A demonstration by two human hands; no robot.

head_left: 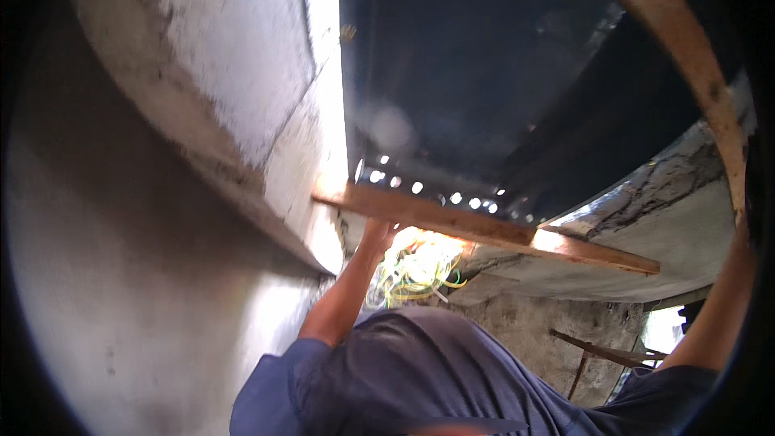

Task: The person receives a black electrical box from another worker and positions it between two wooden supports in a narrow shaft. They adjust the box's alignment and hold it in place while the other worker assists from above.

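My left hand [379,228] reaches up to the underside of a wooden batten [436,210]; its fingers are mostly hidden there. The batten lies across the lower end of a large dark panel [484,56], which shows a row of bright spots along it. My right arm rises at the far right to a long wooden beam [675,24], which looks curved in the fisheye picture. My right hand [746,208] is in shadow at the picture's rim, where its fingers cannot be made out. My navy shirt fills the bottom.
Grey concrete walls [129,291] and ledges [210,64] border the panel on the left. A rough concrete surface [517,331] lies at the lower right, with narrow wooden pieces [589,347] and a bright opening [663,327]. Tangled yellow-green cables [416,270] show beyond my left forearm.
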